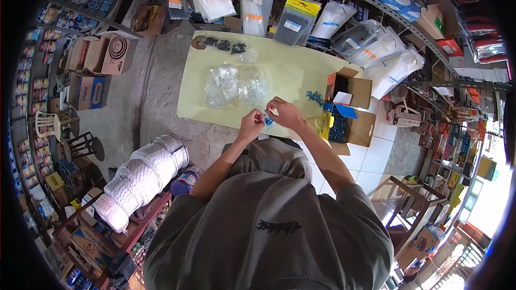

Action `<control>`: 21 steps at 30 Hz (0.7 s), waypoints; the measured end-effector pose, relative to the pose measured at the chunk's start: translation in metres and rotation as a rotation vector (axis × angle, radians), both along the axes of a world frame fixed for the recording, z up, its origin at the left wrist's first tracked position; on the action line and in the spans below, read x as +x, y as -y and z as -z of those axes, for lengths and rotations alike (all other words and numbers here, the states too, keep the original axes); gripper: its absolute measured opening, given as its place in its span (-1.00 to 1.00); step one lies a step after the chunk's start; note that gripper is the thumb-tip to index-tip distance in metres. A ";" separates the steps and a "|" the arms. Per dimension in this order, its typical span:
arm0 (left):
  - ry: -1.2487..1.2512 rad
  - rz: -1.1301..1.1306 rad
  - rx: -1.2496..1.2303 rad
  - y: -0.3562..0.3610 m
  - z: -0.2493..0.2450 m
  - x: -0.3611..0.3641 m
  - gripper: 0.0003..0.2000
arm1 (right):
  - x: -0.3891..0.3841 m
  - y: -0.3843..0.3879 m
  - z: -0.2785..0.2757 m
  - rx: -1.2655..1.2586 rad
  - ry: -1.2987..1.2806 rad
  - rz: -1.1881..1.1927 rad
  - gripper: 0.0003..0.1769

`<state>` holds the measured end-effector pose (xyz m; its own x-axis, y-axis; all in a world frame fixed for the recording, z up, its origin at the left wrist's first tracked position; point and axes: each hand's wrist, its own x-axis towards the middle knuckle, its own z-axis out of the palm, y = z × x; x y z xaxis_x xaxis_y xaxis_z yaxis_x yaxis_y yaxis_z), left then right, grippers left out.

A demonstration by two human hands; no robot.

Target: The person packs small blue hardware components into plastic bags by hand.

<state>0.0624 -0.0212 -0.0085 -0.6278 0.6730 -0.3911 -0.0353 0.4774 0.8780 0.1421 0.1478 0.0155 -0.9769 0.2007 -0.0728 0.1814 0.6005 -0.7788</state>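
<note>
A small clear plastic bag with tiny blue pieces (269, 122) hangs between my hands, near the front edge of the pale yellow table (301, 64). My left hand (251, 125) pinches it from the left. From the right, my right hand (285, 114) has its fingertips closed at the top of the bag. A loose heap of small blue metallic pieces (315, 97) lies on the tabletop, right of my hands. Beside it stands an open cardboard box (359, 131) holding many dark blue pieces. Flat clear plastic bags (236, 86) are spread beyond my hands.
Another open box (361, 88) with dark contents adjoins the first. Small dark packets (223, 44) lie at the table's far left. Packs of cable ties (298, 19) hang along the far edge. A big roll of white rope (142, 177) is at the lower left.
</note>
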 end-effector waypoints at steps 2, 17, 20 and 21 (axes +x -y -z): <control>0.008 -0.009 0.004 -0.003 -0.003 0.000 -0.82 | 0.009 0.006 -0.015 0.005 0.019 -0.002 -0.86; -0.028 0.017 0.057 -0.008 0.004 -0.004 -0.82 | 0.038 -0.049 0.030 0.229 0.109 0.529 -0.78; -0.021 0.025 0.029 -0.007 0.003 -0.005 -0.83 | 0.035 -0.075 0.047 0.318 0.252 0.621 -0.76; 0.000 0.022 0.035 -0.006 0.003 -0.005 -0.83 | 0.034 -0.079 0.051 0.314 0.252 0.629 -0.76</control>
